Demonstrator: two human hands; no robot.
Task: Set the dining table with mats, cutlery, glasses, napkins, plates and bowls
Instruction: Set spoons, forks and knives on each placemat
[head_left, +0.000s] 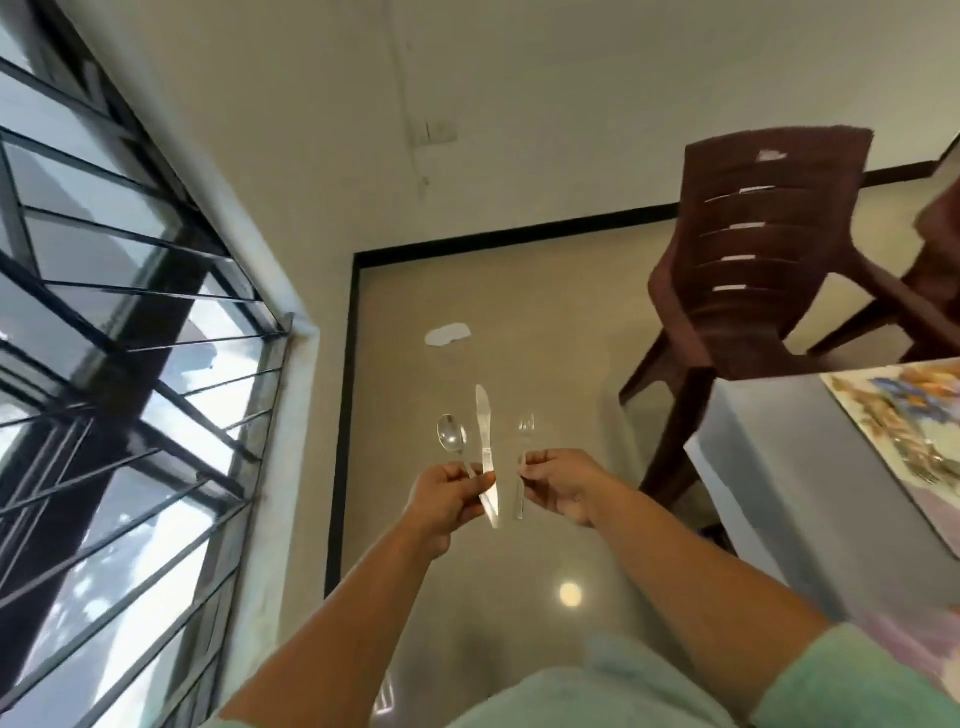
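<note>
Both hands are raised in front of me over the floor. My left hand (445, 493) grips a steel knife (484, 431) and a steel spoon (451, 432), both pointing up. My right hand (558, 484) pinches a fork (523, 431) by its handle, tines up and blurred. The two hands are close together, and the knife handle hangs down between them. At the right edge is the dining table (769, 457), with a floral mat (904, 415) lying on it.
A brown plastic chair (748, 249) stands at the table's far end, with part of a second one at the right edge. A barred window (119, 322) fills the left side. Glossy tiled floor (467, 597) lies below my arms.
</note>
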